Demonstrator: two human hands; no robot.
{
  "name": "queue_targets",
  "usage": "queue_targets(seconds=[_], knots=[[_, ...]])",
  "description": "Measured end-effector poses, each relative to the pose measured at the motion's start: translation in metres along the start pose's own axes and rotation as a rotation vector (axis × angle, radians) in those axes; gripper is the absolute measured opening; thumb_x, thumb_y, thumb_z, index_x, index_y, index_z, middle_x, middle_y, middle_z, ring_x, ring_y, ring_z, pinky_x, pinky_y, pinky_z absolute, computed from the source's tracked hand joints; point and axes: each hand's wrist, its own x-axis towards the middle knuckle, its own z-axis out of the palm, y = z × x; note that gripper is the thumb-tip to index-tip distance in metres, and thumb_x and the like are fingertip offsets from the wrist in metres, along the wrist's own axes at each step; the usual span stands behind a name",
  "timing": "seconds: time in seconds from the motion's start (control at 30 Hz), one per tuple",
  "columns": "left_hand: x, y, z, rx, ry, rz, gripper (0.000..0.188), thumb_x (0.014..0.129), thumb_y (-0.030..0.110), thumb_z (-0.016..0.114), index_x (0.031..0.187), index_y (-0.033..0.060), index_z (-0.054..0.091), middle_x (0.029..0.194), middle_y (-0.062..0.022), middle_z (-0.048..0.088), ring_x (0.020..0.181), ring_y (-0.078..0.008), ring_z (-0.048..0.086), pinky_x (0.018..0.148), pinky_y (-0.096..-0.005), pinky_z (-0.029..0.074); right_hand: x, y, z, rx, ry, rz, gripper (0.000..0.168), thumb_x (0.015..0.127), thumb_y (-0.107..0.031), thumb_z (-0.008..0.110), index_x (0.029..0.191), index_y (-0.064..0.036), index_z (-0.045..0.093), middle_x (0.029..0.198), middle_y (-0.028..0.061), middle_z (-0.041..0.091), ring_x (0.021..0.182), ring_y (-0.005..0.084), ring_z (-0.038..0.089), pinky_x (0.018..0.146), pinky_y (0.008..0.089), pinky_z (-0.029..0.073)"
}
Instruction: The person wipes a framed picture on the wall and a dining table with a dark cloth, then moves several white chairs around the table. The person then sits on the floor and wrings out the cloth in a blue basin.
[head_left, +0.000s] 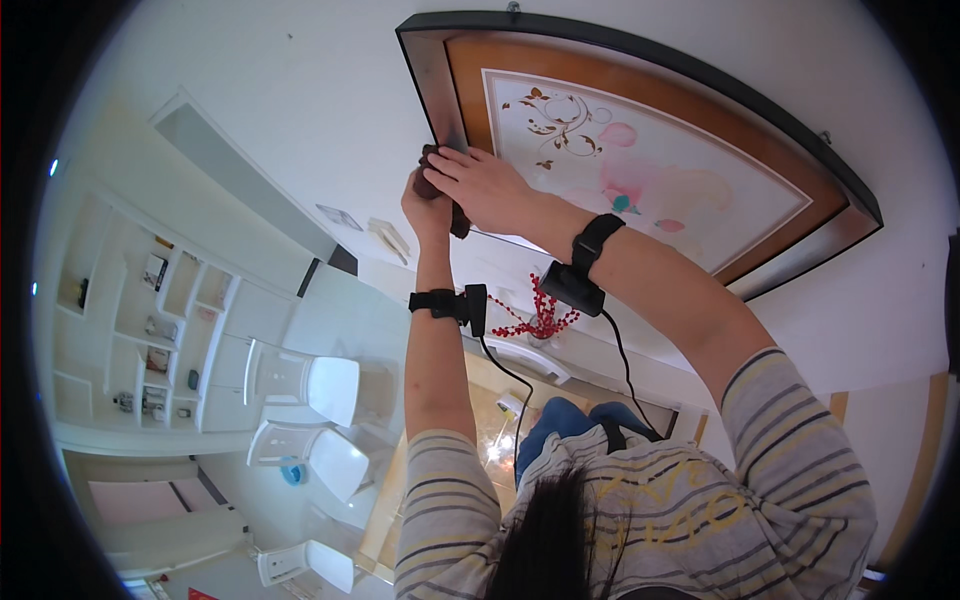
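A framed floral picture (630, 150) hangs on the white wall, with a dark outer frame and an orange-brown inner border. Both hands are raised to the frame's left side. My left hand (427, 206) grips a dark brown cloth (429, 180), bunched against the frame's lower left edge. My right hand (476, 184) lies over the same cloth, its fingers spread across the cloth and the frame's side. Part of the cloth hangs below the hands. The frame's lower left corner is hidden behind my hands and right forearm.
Below the picture, red berry stems (544, 322) stand in a glass vase on a ledge. White chairs (334, 390) stand along a table (386, 517) at the lower left. A white shelf unit (169, 300) holds several small objects. Black cables (626, 360) run from the wrist devices.
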Motion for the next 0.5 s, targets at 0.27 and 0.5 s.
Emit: queue_targets(seconds=[0.27, 0.5], knots=[[-0.048, -0.049, 0.002, 0.155, 0.0, -0.144, 0.026, 0.076, 0.01, 0.071, 0.101, 0.0023, 0.067, 0.088, -0.0132, 0.071, 0.079, -0.024, 0.067, 0.074, -0.0346, 0.052, -0.045, -0.005, 0.052, 0.064, -0.2, 0.078, 0.06, 0.082, -0.012, 0.064, 0.138, -0.006, 0.044, 0.145, 0.0166, 0.043, 0.136, 0.0292, 0.039, 0.107, 0.0406, 0.036], [-0.099, -0.102, -0.008, 0.138, 0.083, -0.383, 0.03, 0.074, 0.002, 0.07, 0.103, -0.0032, 0.067, 0.099, -0.0139, 0.071, 0.091, -0.0239, 0.068, 0.083, -0.0353, 0.054, -0.109, -0.022, 0.078, 0.247, -0.258, 0.203, 0.056, 0.081, -0.012, 0.063, 0.134, -0.005, 0.048, 0.143, 0.0173, 0.044, 0.137, 0.0297, 0.039, 0.108, 0.0406, 0.037]])
